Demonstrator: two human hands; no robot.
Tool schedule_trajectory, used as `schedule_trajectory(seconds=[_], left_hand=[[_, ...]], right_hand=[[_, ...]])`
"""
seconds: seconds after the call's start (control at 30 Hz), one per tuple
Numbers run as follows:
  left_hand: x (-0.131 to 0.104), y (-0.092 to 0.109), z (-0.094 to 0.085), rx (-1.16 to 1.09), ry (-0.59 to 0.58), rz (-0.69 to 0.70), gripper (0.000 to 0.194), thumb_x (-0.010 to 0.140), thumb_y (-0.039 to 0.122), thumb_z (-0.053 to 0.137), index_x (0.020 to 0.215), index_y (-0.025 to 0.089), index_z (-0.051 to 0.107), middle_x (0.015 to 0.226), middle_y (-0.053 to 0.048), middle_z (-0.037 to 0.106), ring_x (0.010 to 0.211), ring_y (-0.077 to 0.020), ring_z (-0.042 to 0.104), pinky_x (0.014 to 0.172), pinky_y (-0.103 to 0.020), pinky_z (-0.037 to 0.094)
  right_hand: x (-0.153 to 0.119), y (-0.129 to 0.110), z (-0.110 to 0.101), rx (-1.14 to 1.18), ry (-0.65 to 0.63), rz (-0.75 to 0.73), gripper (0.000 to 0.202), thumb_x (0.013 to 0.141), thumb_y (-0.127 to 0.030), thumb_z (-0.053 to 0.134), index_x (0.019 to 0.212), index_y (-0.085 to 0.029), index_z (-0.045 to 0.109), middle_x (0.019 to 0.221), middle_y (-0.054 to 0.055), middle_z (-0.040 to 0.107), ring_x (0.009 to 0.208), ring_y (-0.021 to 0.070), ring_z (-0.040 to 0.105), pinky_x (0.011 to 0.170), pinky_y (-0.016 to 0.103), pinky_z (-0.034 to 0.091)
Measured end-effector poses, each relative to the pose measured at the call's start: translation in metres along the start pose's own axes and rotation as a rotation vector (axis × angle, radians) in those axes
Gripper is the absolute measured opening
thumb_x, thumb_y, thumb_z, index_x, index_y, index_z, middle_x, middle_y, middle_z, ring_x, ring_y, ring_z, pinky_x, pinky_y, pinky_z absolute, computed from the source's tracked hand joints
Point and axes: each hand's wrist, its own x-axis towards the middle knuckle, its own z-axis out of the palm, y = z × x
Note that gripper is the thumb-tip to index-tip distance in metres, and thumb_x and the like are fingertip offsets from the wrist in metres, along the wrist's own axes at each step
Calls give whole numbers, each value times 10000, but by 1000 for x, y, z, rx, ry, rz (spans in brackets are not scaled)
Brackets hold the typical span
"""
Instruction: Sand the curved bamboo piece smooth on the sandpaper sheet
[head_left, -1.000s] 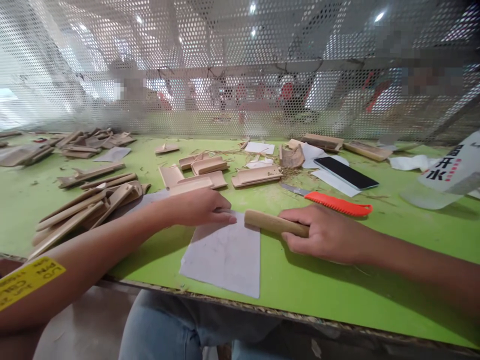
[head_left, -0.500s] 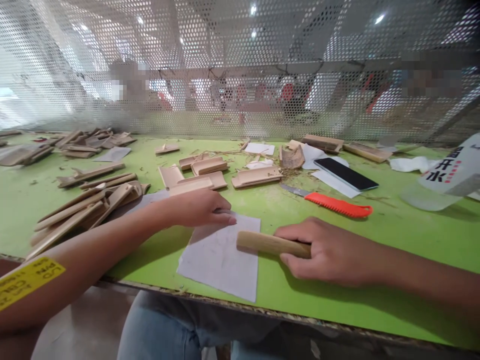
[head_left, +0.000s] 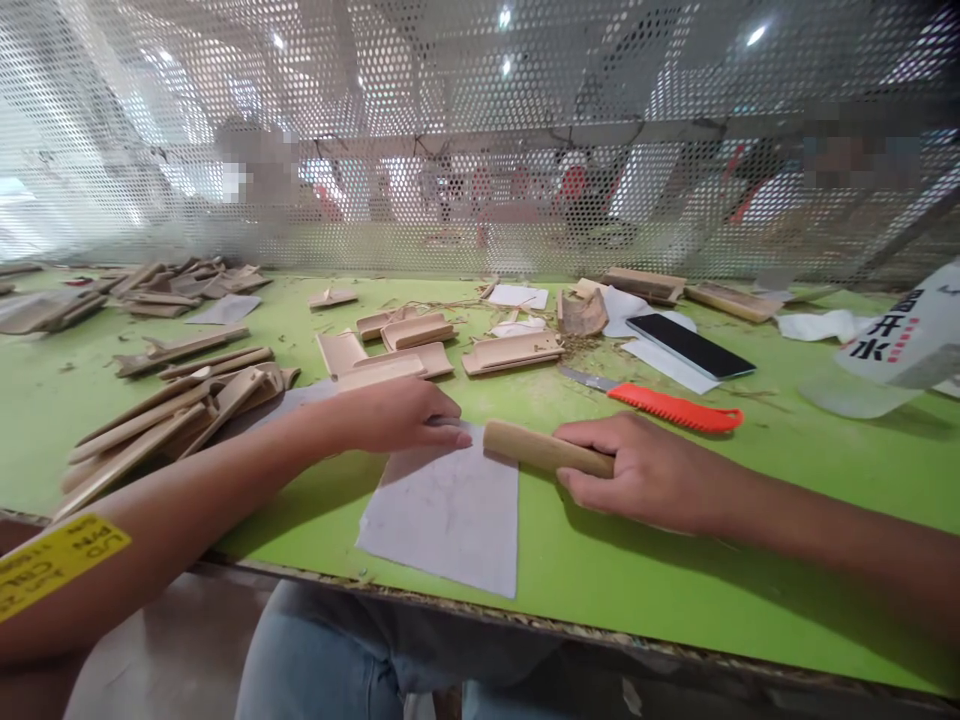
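Note:
My right hand is closed around one end of a curved bamboo piece, its smooth outer side up. The other end of the piece lies over the upper right corner of a whitish sheet of paper. At the top edge of that sheet, my left hand presses down with curled fingers, the thumb pointing right across the paper. The fingertips of this hand are partly hidden. A folding knife with a red handle lies unfolded just beyond my right hand.
Split bamboo pieces lie stacked at the left and in the middle. A phone rests on white paper at the right, near a translucent cup. A perforated metal screen stands behind the green table.
My right hand has moved the bamboo piece slightly away from me, toward the sheet's top edge, and tilted it. My left hand stays where it was.

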Motion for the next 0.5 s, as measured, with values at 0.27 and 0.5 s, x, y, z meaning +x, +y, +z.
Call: schedule_trajectory(seconds=[0.27, 0.5], left_hand=[[-1, -2, 2, -8, 18, 13, 475, 990, 554, 490, 672, 202, 484, 588, 29, 490, 534, -114, 392, 539, -309, 224], [-1, 1, 0, -19, 4, 17, 465, 989, 548, 495, 681, 199, 502, 619, 18, 524, 556, -117, 415, 541, -303, 233]], right_hand=[[0, -4, 0, 15, -55, -10, 164, 829, -300, 581, 709, -220, 501, 621, -46, 458, 562, 137, 402, 509, 299, 250], [-5, -7, -1, 19, -145, -58, 211, 825, -289, 582, 678, -220, 447, 595, -55, 421, 544, 127, 377, 502, 298, 248]])
